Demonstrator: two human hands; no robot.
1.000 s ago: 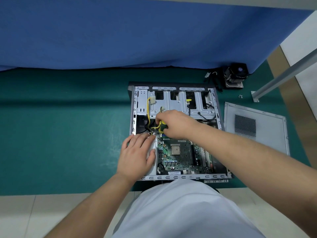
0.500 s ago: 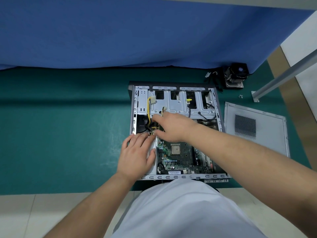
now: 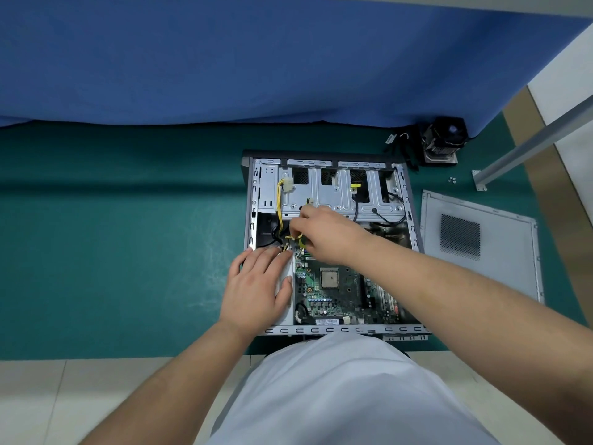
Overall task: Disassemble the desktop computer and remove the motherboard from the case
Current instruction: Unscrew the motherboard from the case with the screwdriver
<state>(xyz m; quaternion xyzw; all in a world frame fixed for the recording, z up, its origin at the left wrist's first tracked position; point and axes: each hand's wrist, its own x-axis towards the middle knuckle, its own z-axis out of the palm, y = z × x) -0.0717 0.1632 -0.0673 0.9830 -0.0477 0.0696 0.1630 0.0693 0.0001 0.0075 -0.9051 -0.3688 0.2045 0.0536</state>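
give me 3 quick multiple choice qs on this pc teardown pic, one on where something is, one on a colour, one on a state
1. Where does the side panel lie?
A. right of the case
B. left of the case
C. on the case

2. What colour is the mat?
A. red
B. green
C. white

3. What is the left hand doing?
A. lifting the panel
B. hanging in the air
C. resting flat on the case's left edge

Answers: 1 A, it lies flat on the mat beside the case. 2 B, teal green shows all around the case. 3 C, its fingers lie straight on the metal while the right hand works at the cables.
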